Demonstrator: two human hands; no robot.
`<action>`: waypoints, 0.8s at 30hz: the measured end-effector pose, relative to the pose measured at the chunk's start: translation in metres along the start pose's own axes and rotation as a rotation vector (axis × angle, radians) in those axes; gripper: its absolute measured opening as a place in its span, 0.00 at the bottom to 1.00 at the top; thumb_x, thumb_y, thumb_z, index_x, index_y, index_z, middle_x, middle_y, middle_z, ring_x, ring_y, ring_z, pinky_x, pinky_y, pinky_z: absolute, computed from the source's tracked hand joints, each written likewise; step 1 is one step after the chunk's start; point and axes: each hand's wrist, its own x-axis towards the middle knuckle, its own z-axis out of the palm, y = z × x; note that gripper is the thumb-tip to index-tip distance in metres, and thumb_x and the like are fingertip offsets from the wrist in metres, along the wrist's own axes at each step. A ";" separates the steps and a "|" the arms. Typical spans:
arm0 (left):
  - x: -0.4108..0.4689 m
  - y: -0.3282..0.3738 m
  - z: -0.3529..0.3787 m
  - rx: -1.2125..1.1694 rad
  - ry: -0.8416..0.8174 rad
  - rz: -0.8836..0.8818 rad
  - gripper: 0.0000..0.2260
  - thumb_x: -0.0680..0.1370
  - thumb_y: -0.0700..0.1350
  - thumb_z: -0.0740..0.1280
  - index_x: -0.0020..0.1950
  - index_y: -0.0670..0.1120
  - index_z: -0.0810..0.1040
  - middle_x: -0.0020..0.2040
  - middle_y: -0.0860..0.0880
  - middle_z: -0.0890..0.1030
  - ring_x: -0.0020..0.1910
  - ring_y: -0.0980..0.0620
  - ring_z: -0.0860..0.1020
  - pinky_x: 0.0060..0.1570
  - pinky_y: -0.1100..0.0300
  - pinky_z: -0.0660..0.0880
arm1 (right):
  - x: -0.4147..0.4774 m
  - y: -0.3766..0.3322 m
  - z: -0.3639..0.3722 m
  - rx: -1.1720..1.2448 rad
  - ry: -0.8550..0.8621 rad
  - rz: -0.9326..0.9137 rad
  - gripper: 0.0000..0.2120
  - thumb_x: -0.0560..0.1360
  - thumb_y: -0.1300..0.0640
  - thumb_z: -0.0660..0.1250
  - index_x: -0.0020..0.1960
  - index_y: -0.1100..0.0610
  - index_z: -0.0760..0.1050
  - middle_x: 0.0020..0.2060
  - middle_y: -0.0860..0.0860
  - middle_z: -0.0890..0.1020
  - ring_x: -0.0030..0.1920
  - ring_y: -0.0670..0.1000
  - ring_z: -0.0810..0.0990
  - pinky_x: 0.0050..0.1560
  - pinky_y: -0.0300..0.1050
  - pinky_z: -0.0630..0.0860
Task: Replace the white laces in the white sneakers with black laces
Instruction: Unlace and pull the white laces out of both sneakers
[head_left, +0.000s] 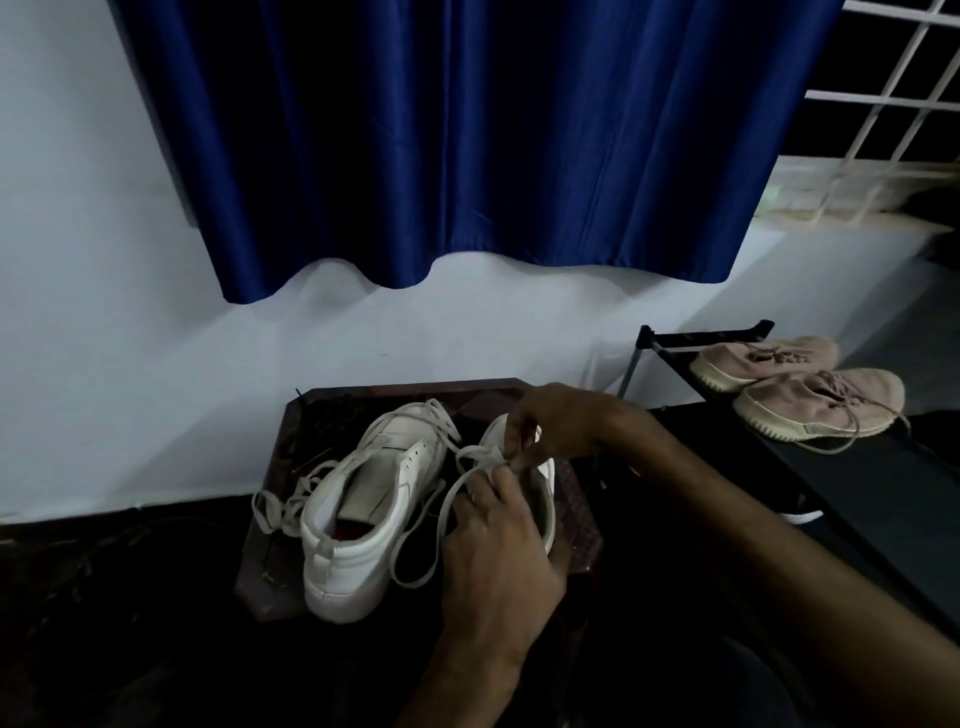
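Two white sneakers stand on a small dark wooden table (270, 566). The left sneaker (363, 525) has no lace in it, and a loose white lace (283, 506) lies beside its left flank. The right sneaker (545, 499) is mostly hidden behind my hands. My left hand (498, 545) pinches the white lace (447, 499) at that shoe's tongue. My right hand (550, 426) pinches the same lace from above, fingers curled. Dark strands that may be the black laces (322, 415) lie at the table's back left, hard to make out.
A black shoe rack (857, 483) at the right holds a pair of pink sneakers (810, 400). A blue curtain (467, 140) hangs on the white wall behind. The floor around the table is dark.
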 end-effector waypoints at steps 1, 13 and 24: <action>0.000 0.000 0.000 0.003 -0.004 0.000 0.28 0.68 0.62 0.68 0.57 0.43 0.72 0.50 0.44 0.78 0.44 0.47 0.79 0.36 0.59 0.75 | 0.002 -0.002 0.001 -0.047 0.042 0.006 0.10 0.70 0.52 0.76 0.50 0.52 0.83 0.43 0.43 0.80 0.49 0.46 0.79 0.50 0.41 0.75; 0.001 0.002 0.000 0.030 -0.020 0.006 0.32 0.62 0.61 0.73 0.56 0.41 0.74 0.48 0.42 0.80 0.42 0.45 0.81 0.33 0.57 0.78 | 0.004 -0.005 0.014 -0.104 0.332 0.114 0.04 0.70 0.55 0.69 0.43 0.48 0.81 0.45 0.50 0.83 0.47 0.55 0.82 0.43 0.45 0.75; 0.001 -0.002 0.001 0.025 -0.022 0.032 0.28 0.67 0.62 0.67 0.55 0.41 0.75 0.48 0.41 0.80 0.40 0.45 0.80 0.30 0.56 0.76 | 0.014 -0.073 -0.021 0.122 0.403 -0.131 0.04 0.76 0.53 0.70 0.45 0.53 0.79 0.34 0.47 0.81 0.33 0.47 0.81 0.40 0.43 0.79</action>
